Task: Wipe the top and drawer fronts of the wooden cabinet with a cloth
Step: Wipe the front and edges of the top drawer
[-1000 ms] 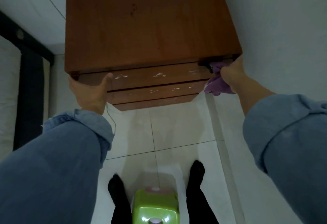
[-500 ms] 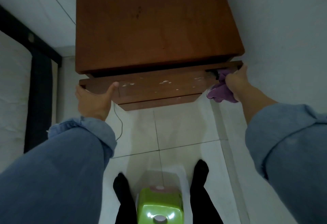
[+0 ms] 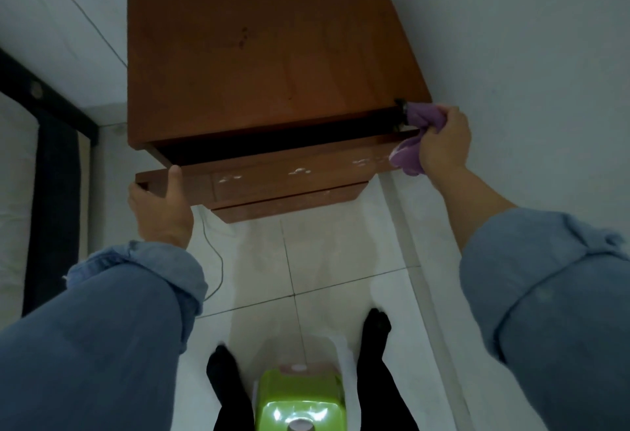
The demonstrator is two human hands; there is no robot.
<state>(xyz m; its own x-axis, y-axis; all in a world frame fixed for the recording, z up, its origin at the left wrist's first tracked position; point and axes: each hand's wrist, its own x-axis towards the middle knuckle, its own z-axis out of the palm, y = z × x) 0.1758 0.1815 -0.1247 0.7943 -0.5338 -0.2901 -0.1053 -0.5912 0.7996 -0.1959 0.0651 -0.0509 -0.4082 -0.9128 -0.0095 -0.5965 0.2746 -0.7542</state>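
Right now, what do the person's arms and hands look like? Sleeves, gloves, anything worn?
Both arms wear loose blue denim-like sleeves, each rolled into a thick cuff below the elbow, leaving the forearms uncovered. The left hand and right hand are bare: no gloves. No watch, ring or markings are visible.

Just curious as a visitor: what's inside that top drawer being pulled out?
The top drawer is only partly out of the wooden cabinet. The gap shows just dark shadow, so any contents stay hidden. The right hand presses a purple cloth at its corner.
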